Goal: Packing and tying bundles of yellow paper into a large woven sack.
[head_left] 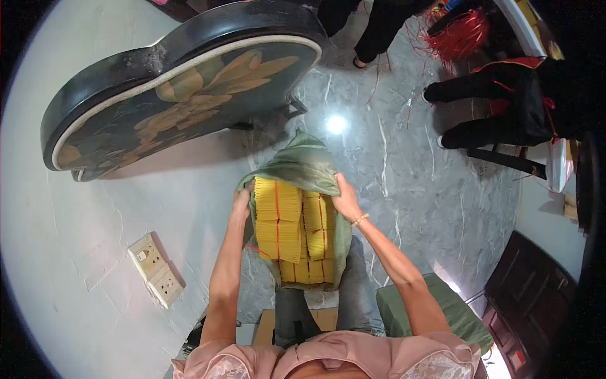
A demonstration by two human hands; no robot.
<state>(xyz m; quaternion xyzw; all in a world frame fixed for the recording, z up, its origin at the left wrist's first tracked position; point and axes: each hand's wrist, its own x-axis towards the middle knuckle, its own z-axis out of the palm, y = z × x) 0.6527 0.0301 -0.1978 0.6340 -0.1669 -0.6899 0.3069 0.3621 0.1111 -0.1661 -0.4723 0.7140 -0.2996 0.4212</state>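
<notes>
A green woven sack (297,165) stands in front of my legs, its mouth spread wide. Inside it are stacked bundles of thin yellow items (278,208), tied with red string; what exactly they are I cannot make out. My left hand (241,201) grips the sack's left rim, its fingers partly hidden by the cloth. On the opposite side my right hand (346,199) is closed on the sack's right rim, a beaded bracelet on that wrist. The sack's far edge is folded up over the upper part of the opening.
A dark padded headboard-like panel (189,101) with a leaf pattern leans at the left wall, near a wall socket (156,270). A green wrapped bundle (416,303) lies at my right. Two people in dark trousers (492,110) are ahead, near red tassels (464,38).
</notes>
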